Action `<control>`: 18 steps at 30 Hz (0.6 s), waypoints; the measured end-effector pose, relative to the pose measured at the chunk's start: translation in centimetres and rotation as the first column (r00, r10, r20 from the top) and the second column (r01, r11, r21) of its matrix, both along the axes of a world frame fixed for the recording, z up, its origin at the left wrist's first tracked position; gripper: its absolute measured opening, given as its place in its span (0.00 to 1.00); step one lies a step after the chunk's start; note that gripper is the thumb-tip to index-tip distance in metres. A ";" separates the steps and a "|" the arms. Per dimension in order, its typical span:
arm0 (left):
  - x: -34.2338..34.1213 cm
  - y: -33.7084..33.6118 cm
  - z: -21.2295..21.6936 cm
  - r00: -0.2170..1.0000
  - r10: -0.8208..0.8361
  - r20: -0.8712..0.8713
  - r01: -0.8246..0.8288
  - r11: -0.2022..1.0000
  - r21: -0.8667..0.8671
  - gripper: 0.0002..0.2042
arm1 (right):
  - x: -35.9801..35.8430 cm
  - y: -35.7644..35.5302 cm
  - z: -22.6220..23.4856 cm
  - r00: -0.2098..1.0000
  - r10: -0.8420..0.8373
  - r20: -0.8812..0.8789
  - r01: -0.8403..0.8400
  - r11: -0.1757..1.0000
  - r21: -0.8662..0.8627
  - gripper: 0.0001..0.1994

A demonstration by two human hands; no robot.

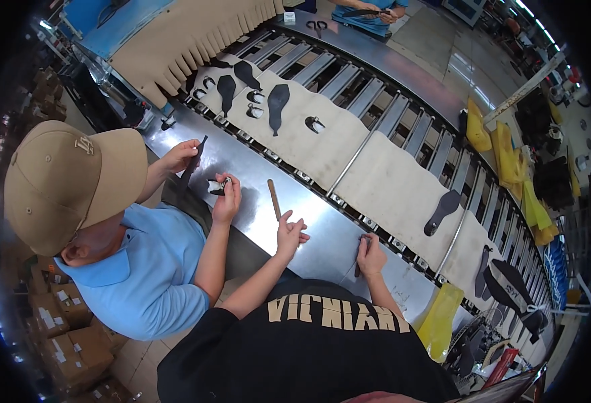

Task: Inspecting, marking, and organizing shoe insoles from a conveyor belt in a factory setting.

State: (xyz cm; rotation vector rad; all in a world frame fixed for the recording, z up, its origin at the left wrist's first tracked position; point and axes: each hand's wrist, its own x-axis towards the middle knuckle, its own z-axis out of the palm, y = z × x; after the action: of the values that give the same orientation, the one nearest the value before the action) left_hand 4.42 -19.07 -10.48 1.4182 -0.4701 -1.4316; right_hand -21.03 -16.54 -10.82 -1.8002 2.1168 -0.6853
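My left hand [291,236] is over the metal table [319,232], fingers apart. Its fingertips are close to the lower end of a brown wooden stick [273,198]; whether they touch is unclear. My right hand [372,256] is closed on a thin dark piece [360,257], seen nearly edge-on by the table's far edge. To my left, a co-worker in a light blue shirt holds a narrow dark strip-like piece [193,163] in one hand. Their other hand holds a small black and white curved piece [219,187].
Beyond the table runs a roller conveyor [376,94] with a cream cloth [342,151], carrying dark sole-shaped pieces [279,107] and small curved pieces [314,124]. A fringed machine opening [195,47] stands far left. Yellow plastic [441,322] lies at right; scissors [317,27] lie across the conveyor.
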 end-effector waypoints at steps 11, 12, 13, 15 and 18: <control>1.7 1.5 -0.5 0.976 0.042 0.215 -0.027 0.997 -0.071 0.22 | 0.0 -0.1 -0.1 1.000 -0.019 -0.010 0.019 0.998 -0.063 0.10; 1.5 2.0 -0.9 0.941 0.002 0.339 0.040 0.992 -0.119 0.15 | 0.2 -0.1 0.1 1.000 -0.029 -0.007 0.029 0.996 -0.081 0.10; 1.2 2.2 -0.6 0.829 -0.066 0.556 0.184 0.970 -0.158 0.11 | 0.2 0.0 0.1 0.999 -0.031 -0.014 0.030 0.997 -0.075 0.10; 0.8 2.5 0.0 0.584 -0.104 0.805 0.423 0.886 -0.192 0.06 | 0.2 0.0 -0.1 0.999 -0.036 -0.017 0.035 0.997 -0.062 0.11; 0.6 2.5 0.8 0.393 -0.086 0.916 0.603 0.776 -0.186 0.05 | 0.1 -0.1 -0.5 0.998 -0.049 -0.038 0.047 0.997 -0.061 0.10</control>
State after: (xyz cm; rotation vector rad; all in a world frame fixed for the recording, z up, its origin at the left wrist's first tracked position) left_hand 5.04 -16.59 -9.69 1.5618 -1.8154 -0.6151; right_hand -20.94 -16.63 -11.29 -1.8136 2.1938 -0.7385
